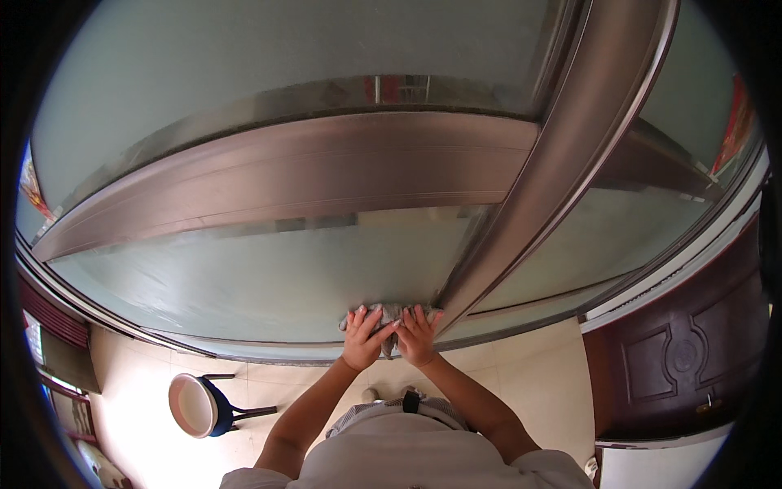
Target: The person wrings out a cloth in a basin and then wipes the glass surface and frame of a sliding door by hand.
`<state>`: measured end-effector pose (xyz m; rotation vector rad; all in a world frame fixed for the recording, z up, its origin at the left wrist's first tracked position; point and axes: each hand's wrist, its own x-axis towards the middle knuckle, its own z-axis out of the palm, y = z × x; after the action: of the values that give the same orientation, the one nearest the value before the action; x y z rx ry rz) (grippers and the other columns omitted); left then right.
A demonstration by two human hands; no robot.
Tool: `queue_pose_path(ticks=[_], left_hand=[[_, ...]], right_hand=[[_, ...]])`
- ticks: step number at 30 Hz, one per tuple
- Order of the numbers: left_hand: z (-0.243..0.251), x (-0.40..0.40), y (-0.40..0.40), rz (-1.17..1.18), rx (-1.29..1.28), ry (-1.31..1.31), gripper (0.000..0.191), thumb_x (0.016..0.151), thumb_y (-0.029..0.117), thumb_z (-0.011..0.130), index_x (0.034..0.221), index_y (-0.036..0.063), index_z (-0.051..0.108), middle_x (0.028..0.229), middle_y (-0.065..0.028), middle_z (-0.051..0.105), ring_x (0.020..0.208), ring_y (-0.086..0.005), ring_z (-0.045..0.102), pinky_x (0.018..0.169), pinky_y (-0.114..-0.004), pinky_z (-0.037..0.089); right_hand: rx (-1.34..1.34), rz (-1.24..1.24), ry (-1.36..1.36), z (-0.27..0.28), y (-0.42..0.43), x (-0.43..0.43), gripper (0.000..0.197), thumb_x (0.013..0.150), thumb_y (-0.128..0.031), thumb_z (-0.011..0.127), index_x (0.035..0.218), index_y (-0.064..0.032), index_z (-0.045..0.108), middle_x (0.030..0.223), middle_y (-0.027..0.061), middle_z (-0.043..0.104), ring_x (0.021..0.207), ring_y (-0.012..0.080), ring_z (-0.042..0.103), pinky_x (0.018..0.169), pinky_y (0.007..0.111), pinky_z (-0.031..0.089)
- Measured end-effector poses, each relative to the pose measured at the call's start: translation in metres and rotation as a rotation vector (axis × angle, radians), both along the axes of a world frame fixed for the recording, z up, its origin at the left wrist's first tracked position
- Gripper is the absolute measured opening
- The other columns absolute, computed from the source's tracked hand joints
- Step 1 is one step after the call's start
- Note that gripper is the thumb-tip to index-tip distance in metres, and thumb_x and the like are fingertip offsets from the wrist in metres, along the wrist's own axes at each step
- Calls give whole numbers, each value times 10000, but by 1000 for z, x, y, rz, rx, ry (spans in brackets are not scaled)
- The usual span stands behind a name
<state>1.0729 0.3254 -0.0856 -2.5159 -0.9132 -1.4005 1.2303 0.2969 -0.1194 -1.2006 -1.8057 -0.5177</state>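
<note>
Both my hands press a crumpled grey cloth (391,313) against the lower glass panel (269,275) of a large framed glass door. My left hand (365,336) lies on the cloth's left part, fingers spread over it. Beside it, my right hand (418,335) covers the right part, close to the brown metal upright (489,263). The thumbs almost meet, and a tip of cloth hangs between the wrists. A wide brown crossbar (305,165) runs above this panel, with the upper glass pane (317,49) over it. Faint streaks show on the lower glass at left.
On the left, a pale basin (193,405) rests on a dark stool (244,411) on the tiled floor (531,385). A dark carved wooden door (678,360) with a handle stands at right. The glass door's bottom track (275,359) borders the floor.
</note>
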Motion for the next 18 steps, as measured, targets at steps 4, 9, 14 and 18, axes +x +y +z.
queue_pose_path(ticks=[4,9,14,18], left_hand=[[59,5,9,-64,73,-63,391,773,40,534,1116,209,613,1348,-91,396,1299,-370,256,1070,-479,113],[175,13,19,-87,262,-179,399,767,9,519,1123,165,610,1352,-152,376,1293,-413,252,1067,-488,107],[200,20,17,-39,207,-223,372,766,-3,510,1096,134,611,1333,-174,393,1265,-429,297,1062,-491,117],[139,18,16,-14,216,-279,363,756,23,543,1092,149,594,1334,-170,392,1264,-436,290,1053,-520,122]], right_hand=[[138,26,36,74,12,-1,258,818,-137,511,1056,-173,604,1291,45,483,1290,285,321,1032,571,-79],[258,55,227,195,21,-17,274,811,-109,480,1034,-165,629,1274,61,501,1283,303,331,1033,558,-95],[334,25,261,227,27,-17,288,823,-131,447,1026,-185,644,1231,39,539,1248,302,386,1031,551,-112],[294,23,59,175,24,-9,290,840,-157,436,1040,-222,636,1242,23,526,1241,279,394,1027,563,-116]])
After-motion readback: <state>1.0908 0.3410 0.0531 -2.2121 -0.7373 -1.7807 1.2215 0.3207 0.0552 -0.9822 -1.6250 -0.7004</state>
